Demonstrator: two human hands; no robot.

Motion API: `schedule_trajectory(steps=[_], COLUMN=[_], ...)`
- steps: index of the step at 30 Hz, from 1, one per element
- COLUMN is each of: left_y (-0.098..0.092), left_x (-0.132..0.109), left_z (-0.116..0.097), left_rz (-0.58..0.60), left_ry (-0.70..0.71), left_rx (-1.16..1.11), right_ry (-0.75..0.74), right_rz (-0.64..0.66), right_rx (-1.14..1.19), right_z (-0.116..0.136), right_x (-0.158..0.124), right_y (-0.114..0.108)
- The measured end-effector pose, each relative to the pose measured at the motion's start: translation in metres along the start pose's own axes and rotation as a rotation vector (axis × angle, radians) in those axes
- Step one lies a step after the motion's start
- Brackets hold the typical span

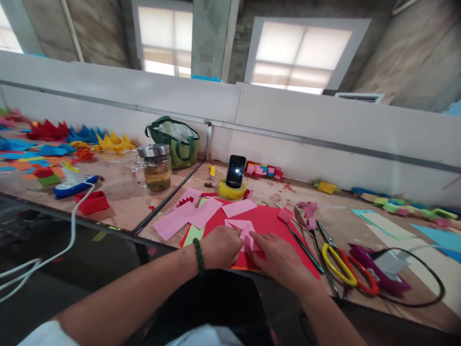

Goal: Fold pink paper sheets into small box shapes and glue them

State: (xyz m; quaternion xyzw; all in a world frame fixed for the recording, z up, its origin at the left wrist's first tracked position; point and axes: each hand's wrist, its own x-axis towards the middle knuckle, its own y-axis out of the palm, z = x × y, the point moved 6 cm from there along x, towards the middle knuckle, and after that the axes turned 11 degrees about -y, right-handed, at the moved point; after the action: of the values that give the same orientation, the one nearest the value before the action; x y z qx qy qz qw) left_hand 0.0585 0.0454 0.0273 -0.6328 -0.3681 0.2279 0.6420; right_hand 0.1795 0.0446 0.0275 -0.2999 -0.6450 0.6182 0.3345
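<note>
A folded piece of pink paper [247, 229] with triangular creases lies on a large red sheet [277, 222] at the table's front edge. My left hand [224, 247], with a green bead bracelet at the wrist, is curled closed on the pink paper's left side; its fingertips are partly hidden. My right hand [275, 254] rests over the right side of the same paper, fingers stretched out and apart. Loose pink strips [176, 220] lie beyond my left hand. A small pink cube [286, 214] sits on the red sheet's right part, near a dark green stick [306, 250].
Scissors [338, 264] with yellow and orange handles, a pink glue gun [309, 214] and a purple power strip [382, 271] lie right. A phone [236, 171] stands in a yellow tape roll [232, 190]. Left are a glass tea mug [157, 173], green bag [185, 149] and red box [92, 202].
</note>
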Motion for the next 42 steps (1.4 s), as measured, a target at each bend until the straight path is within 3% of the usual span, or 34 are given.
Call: schedule_trajectory(steps=[7,12,17,21,26,29,31,32,35,36,38,42], left_y=[-0.001,0.002,0.005,-0.016,-0.062,-0.089,-0.089,-0.079,-0.031,-0.020,-0.005,0.004], left_x=[0.000,0.006,0.008,0.018,0.050,0.067,0.074,0.080,0.092,0.092,0.091,0.091], left_z=[0.003,-0.002,-0.008,0.011,0.051,0.085,0.115,0.126,0.134,0.135,0.139,0.138], left_rz=[0.027,0.113,0.122,-0.015,-0.198,-0.480,-0.591,-0.501,-0.001,0.072,0.083,0.024], left_ry=[0.038,0.082,0.105,0.008,-0.084,-0.140,-0.293,-0.345,-0.296,-0.275,-0.264,-0.207], left_rx=[0.051,0.135,0.175,0.023,-0.289,-0.537,-0.677,-0.779,-1.240,-1.362,-1.541,-1.644], right_ry=[-0.039,-0.144,-0.066,0.004,0.261,0.290,0.232,0.189,0.036,-0.013,-0.081,-0.106], right_rz=[0.157,0.180,0.173,-0.085,-0.425,-0.696,-0.788,-0.800,-0.811,-0.813,-0.798,-0.728], right_rx=[-0.023,0.047,-0.004,0.289,0.919,0.973,0.913,0.884,0.785,0.755,0.768,1.112], right_z=[0.003,0.002,0.004,-0.016,-0.074,-0.099,-0.105,-0.105,-0.097,-0.093,-0.088,-0.084], right_x=[0.001,0.002,0.004,0.003,0.022,0.047,0.065,0.075,0.096,0.101,0.107,0.112], right_y=[-0.002,0.001,-0.001,-0.005,-0.010,-0.038,-0.056,-0.062,-0.064,-0.060,-0.046,-0.022])
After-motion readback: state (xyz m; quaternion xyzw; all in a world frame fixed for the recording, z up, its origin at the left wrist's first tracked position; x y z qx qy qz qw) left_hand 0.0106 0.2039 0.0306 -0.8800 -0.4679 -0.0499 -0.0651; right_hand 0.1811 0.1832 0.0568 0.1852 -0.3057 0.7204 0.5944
